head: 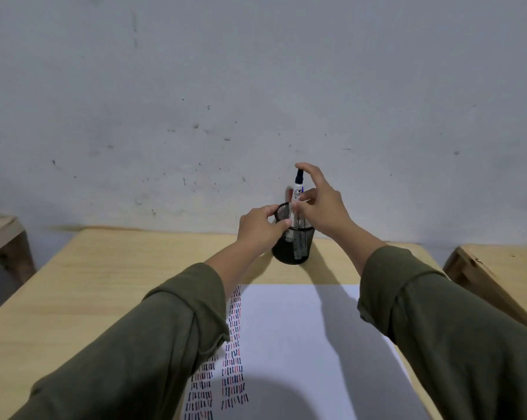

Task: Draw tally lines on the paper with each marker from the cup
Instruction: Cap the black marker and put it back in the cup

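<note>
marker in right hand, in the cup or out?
Partly in. The marker stands upright in the right hand, lower end below the cup rim, which the left hand steadies.

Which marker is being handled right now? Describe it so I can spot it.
Find the black mesh cup at the wooden table's far edge, by the wall. The marker stands tallest from it, pinched by the right hand: white barrel, dark cap on top.

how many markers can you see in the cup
2, maybe more. One marker with a dark cap stands highest in the mesh cup, gripped by the right hand; a red one peeks behind it. Hands and mesh may hide others.
</note>
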